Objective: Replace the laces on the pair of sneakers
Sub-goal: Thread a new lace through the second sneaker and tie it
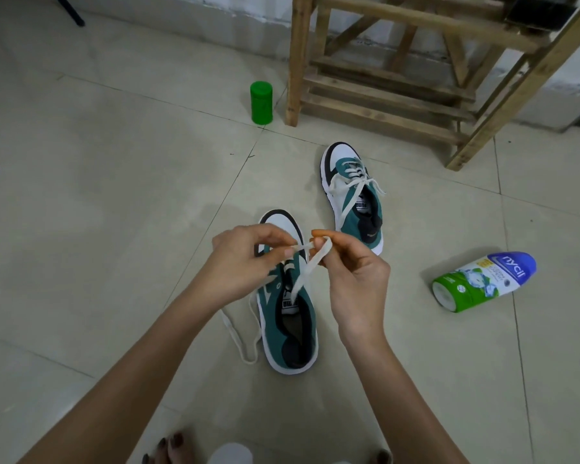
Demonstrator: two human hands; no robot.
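Trailing over the floor [114, 229] at the left, the loose tail [238, 336] of the lace lies just beside the near sneaker [287, 316] and not far from your feet. A shifted foot could pin it and, I judge, drag the lace back out of the eyelets it sits in.

Your left hand [245, 262] pinches the lace between thumb and fingertips right above the sneaker's toe. That hides the lower eyelets from you, so you could skip one or cross the wrong way without noticing.

The lace [310, 262] rises from the tongue area as a flat band. A twist there would likely lock in once you pull tight.

Your right hand [352, 276] grips the same lace, which loops around its fingers, and it almost touches the left hand. If you tug too hard, the sneaker, held down by nothing, may lift or tip.

Further right, the far sneaker [352, 195] stands well apart on the floor, its own lace slack and untied. The bottle [482, 283] lies on its side and could roll if nudged.
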